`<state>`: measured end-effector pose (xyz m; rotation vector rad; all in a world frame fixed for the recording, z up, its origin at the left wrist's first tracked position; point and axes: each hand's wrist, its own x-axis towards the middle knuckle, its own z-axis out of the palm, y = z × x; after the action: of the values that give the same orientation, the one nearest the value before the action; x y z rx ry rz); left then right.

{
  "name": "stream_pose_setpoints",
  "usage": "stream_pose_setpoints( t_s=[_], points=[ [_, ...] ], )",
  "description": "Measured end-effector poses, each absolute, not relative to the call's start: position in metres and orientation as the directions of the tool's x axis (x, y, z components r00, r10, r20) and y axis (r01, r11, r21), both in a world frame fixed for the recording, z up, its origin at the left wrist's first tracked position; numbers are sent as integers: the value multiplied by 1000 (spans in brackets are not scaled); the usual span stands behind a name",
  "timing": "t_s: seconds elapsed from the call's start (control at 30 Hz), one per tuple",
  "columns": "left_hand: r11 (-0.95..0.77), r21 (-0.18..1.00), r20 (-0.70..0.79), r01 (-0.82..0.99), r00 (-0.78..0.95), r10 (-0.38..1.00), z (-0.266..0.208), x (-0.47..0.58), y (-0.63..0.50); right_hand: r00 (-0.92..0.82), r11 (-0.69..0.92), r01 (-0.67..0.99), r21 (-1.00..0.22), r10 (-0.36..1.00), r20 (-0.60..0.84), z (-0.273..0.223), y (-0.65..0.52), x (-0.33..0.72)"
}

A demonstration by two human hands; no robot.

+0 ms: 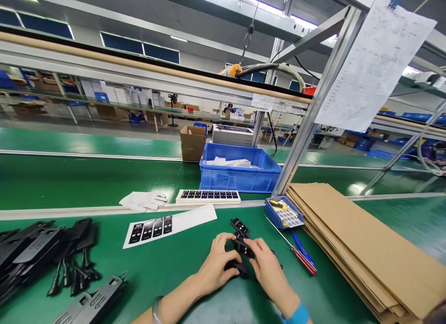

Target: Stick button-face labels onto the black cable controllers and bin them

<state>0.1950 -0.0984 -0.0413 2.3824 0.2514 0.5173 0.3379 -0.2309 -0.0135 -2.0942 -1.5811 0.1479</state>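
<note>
My left hand (219, 262) and my right hand (267, 269) meet over the green bench. Between them is a small black handheld device (245, 248) with a dark button panel on its face. The fingers of both hands are bent around it, and part of it is hidden beneath them. Just beyond my fingertips lies another black device (239, 226) with a similar panel. A white sticker sheet (191, 218) carrying several black panel labels lies to the left, near my left hand. A red-handled screwdriver (304, 261) and a blue pen (302, 247) rest right of my right hand.
Several black devices with cables (33, 252) are piled at left, with grey ones (95, 301) in front. Behind are a white glove (143, 200), a label stack (208, 201), a large blue bin (240, 179) and a small blue tray (275, 218). Cardboard sheets (362, 240) occupy the right.
</note>
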Motion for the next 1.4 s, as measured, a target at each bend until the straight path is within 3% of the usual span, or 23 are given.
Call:
stream_pose_setpoints(
  t_s=[0.07,0.17,0.27,0.4,0.63,0.77,0.9,1.07,1.17,1.27,1.33,1.4],
  points=[
    [-722,692,282,20,913,295,-42,194,-96,215,-106,862,-496,962,168,-14,-234,333],
    [-668,744,227,4,939,258,-43,191,-94,322,-247,875,-417,939,119,-18,-226,339],
    [-707,707,211,7,953,220,-43,190,-92,469,-409,859,-306,870,153,-22,-217,349],
    [-769,639,232,26,946,225,-43,192,-88,436,-382,883,-273,883,172,-22,-221,349],
    [-697,716,202,-36,967,157,-41,194,-83,371,-296,874,-385,918,138,-18,-208,360],
    [-776,628,196,-50,976,96,-45,191,-83,454,-373,855,-360,874,174,-23,-185,370],
    [-844,535,215,-41,972,90,-49,191,-84,397,-305,865,-399,902,171,-23,-195,368],
    [-821,570,134,-33,990,54,-46,191,-81,337,-213,845,-491,924,180,-17,-234,356],
    [-780,626,123,8,986,109,-40,191,-85,408,-167,740,-651,881,238,-13,-265,347],
    [-528,848,96,45,967,236,-34,196,-99,455,-110,499,-860,878,151,-16,-302,340],
    [-79,994,-44,73,947,317,-28,202,-113,487,-96,276,-956,872,53,-24,-327,338],
    [445,888,-248,116,936,251,-20,209,-129,568,-69,59,-996,823,-24,-32,-347,335]
  ],
)
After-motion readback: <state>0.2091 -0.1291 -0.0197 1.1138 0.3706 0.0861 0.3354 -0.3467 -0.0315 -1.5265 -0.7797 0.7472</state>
